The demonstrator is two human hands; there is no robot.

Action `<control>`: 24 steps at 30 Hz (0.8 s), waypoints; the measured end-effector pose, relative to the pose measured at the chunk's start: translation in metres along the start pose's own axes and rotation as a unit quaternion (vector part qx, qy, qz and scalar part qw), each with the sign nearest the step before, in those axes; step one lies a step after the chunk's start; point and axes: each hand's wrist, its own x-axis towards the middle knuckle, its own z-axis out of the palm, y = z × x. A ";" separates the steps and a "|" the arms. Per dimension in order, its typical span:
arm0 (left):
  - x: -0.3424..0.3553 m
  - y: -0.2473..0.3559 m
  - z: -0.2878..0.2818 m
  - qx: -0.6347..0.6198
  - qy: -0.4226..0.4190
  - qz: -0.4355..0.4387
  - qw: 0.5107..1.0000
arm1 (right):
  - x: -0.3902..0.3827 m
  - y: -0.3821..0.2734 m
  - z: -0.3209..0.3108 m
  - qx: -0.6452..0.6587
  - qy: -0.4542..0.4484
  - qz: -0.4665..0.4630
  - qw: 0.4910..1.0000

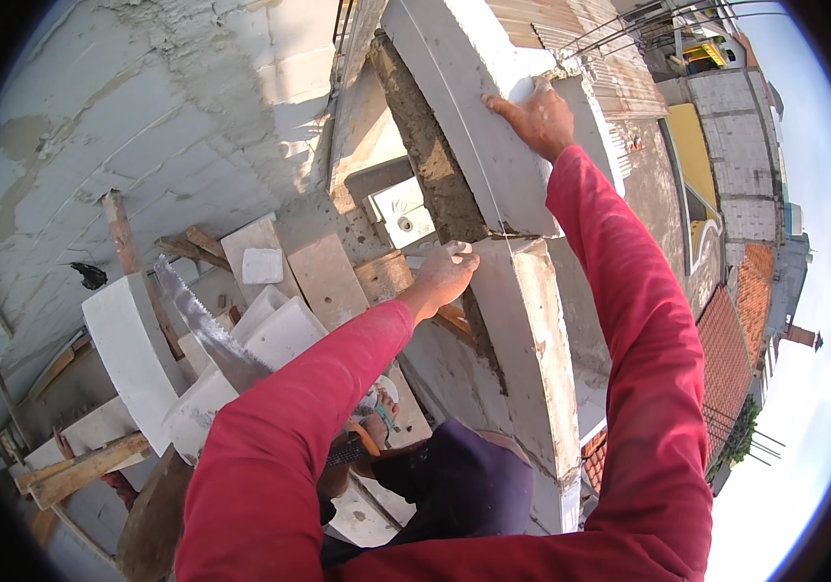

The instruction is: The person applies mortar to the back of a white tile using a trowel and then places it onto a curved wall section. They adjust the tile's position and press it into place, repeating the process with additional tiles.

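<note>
A long white lightweight-concrete block (474, 116) lies along the wall, with a thin string stretched along its face. My right hand (537, 121) rests on the block's right upper edge, thumb and fingers spread. My left hand (442, 278) is closed at the joint by the near end of this block, fingers curled together beside the nearer wall block (522, 320). What those fingers hold, if anything, is hidden. Grey mortar (425, 145) shows along the left side of the long block.
A handsaw (204, 330) leans over loose white blocks (129, 349) at the left, among planks (86, 470). Below lies a white basin-like fixture (401, 213). Thin metal rods (648, 24) project at the upper right. Tiled roofs (726, 359) lie beyond the wall.
</note>
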 end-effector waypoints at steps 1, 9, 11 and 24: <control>-0.002 -0.003 0.003 0.009 0.004 0.015 1.000 | -0.001 -0.003 0.001 -0.006 0.004 -0.003 1.000; 0.000 -0.015 0.026 0.021 0.038 0.101 0.994 | 0.000 -0.011 0.009 0.013 -0.003 0.017 1.000; 0.001 -0.017 0.024 -0.005 0.042 0.082 0.996 | 0.000 -0.011 0.012 0.013 0.002 0.013 1.000; 0.053 -0.031 -0.005 -0.139 0.156 0.029 0.977 | -0.003 -0.023 0.025 0.059 -0.041 0.046 0.996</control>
